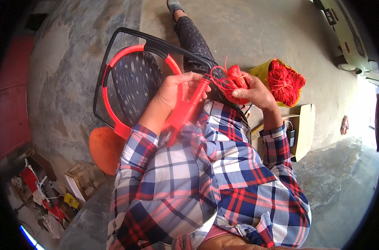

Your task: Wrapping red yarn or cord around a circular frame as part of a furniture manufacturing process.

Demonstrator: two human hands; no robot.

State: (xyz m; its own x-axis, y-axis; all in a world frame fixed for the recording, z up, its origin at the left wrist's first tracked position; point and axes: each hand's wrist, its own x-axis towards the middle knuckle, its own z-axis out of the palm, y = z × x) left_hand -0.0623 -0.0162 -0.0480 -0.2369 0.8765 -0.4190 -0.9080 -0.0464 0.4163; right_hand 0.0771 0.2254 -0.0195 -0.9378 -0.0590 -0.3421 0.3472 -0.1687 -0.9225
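Observation:
Across my lap lies a black frame [154, 43] with an inner ring. Red cord wrapping [183, 111] covers much of the ring and a straight bar. My left hand [175, 89] grips the wrapped bar near its upper end, its fingers partly behind it. Just right of that, my right hand [258, 91] is closed around a bundle of red cord [234, 75]. Loose loops of the cord run from the bundle to the bar's end between my hands.
A yellow bag [259, 71] full of red cord [286, 83] stands right of my leg. Below it sits an open cardboard box [304, 131]. An orange round seat [104, 150] is at my left. Boxes and scraps lie lower left; a vehicle [346, 37] stands far right.

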